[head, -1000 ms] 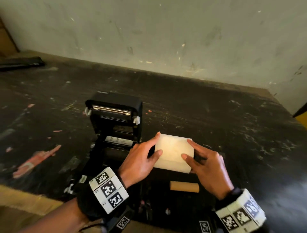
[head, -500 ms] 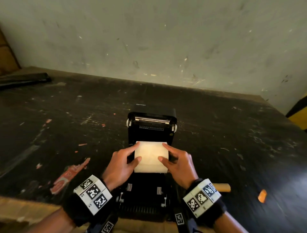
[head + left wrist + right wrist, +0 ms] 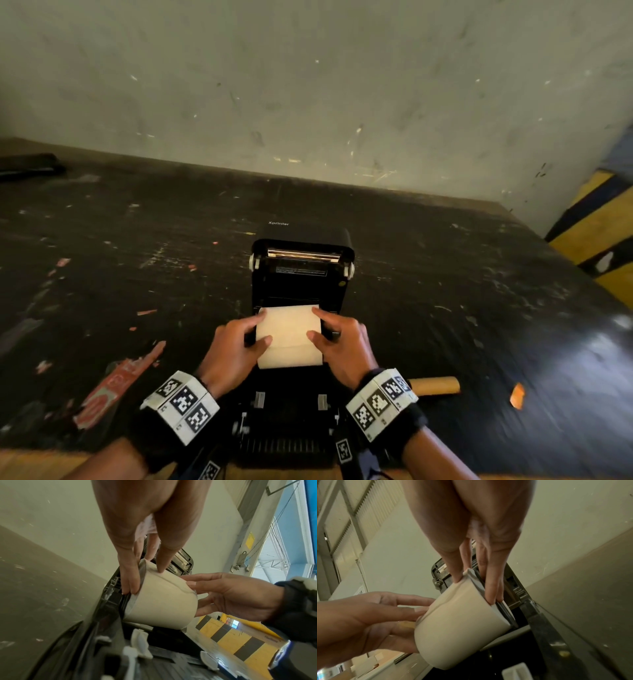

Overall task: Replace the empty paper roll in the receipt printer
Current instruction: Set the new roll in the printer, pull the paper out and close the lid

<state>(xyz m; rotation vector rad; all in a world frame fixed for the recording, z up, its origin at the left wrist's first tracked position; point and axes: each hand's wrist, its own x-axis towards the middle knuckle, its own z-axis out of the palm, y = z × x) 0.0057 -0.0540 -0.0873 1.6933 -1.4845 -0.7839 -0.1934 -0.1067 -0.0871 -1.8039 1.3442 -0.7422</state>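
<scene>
A black receipt printer (image 3: 301, 274) stands on the dark table with its lid raised toward the wall. A fresh cream paper roll (image 3: 289, 337) (image 3: 159, 601) (image 3: 460, 626) sits in the mouth of the printer's paper bay. My left hand (image 3: 236, 346) grips the roll's left end, thumb on top and fingers on the end face. My right hand (image 3: 342, 342) grips the right end the same way. The empty brown cardboard core (image 3: 435, 385) lies on the table just right of my right wrist.
The table (image 3: 479, 308) is dark and scratched, backed by a pale wall. A red label scrap (image 3: 116, 383) lies at the front left, an orange scrap (image 3: 517, 395) at the front right. A dark flat object (image 3: 27, 166) rests at the far left.
Both hands carried the new roll from the right of the printer to over its open bay, then lowered it into the bay mouth. The empty core now lies behind my right wrist.
</scene>
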